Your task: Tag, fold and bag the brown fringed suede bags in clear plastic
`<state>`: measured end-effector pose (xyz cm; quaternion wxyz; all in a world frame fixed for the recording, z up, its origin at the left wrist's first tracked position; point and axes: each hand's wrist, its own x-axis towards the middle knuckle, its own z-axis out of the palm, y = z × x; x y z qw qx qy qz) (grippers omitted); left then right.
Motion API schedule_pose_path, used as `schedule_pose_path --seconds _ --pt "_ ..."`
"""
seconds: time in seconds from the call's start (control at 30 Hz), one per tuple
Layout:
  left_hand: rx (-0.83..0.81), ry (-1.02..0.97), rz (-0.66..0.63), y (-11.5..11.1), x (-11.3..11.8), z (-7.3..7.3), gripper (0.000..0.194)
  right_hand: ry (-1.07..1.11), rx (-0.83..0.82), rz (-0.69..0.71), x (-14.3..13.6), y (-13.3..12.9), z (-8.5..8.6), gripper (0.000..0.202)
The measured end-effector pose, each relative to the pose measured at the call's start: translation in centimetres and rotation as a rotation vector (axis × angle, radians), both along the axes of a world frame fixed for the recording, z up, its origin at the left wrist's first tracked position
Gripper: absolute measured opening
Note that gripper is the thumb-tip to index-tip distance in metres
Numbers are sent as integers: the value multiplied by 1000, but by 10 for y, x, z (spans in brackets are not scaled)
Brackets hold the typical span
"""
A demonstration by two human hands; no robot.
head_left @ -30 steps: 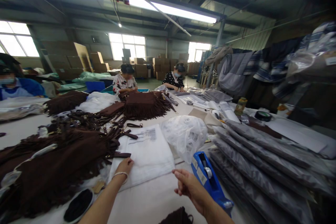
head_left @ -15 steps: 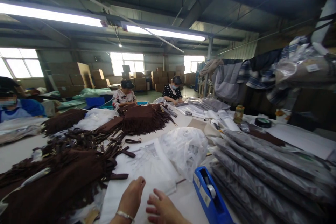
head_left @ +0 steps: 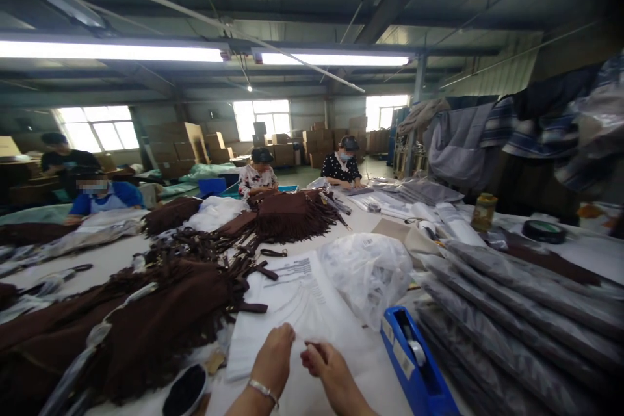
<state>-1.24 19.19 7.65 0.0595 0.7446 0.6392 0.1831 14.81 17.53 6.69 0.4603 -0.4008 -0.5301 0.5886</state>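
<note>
A stack of clear-white plastic bags with printed text lies flat in front of me. Wrinkles in the top bag run toward my fingertips. My left hand, with a silver bracelet at the wrist, has its fingers pinched together at the near edge of that bag. Just to its right, my right hand is closed, thumb against curled fingers, at the same edge; the film between them is hard to make out. A blue tape dispenser stands right of my right hand. Dark brown fringed bags with straps are heaped to the left.
A bulging clear plastic bag sits beyond my hands. Grey items in clear wrapping are piled at right, near a jar and a tape roll. Co-workers sit across the table. A round black container stands at lower left.
My view has turned left, so things sit farther right. My right hand has gone from spread fingers to closed at the bag's edge. The top bag's film has become more wrinkled.
</note>
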Motion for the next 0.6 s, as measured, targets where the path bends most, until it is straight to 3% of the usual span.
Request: schedule_pose_path --seconds 0.1,0.2,0.27,0.33,0.47,0.6 --pt "49 156 -11 -7 2 7 28 -242 429 32 11 -21 29 27" --pt "71 188 -82 -16 5 18 34 -685 791 -45 17 -18 44 48" --pt "62 172 -116 -24 8 25 38 -945 806 -62 17 -7 42 49" --pt "72 140 -118 -34 10 27 38 -1070 758 -89 15 3 36 36" --pt "43 155 -70 -47 4 19 45 -1144 764 -155 2 8 28 27" --pt "-89 307 17 -48 -10 18 37 -1214 793 -163 -6 -1 25 25"
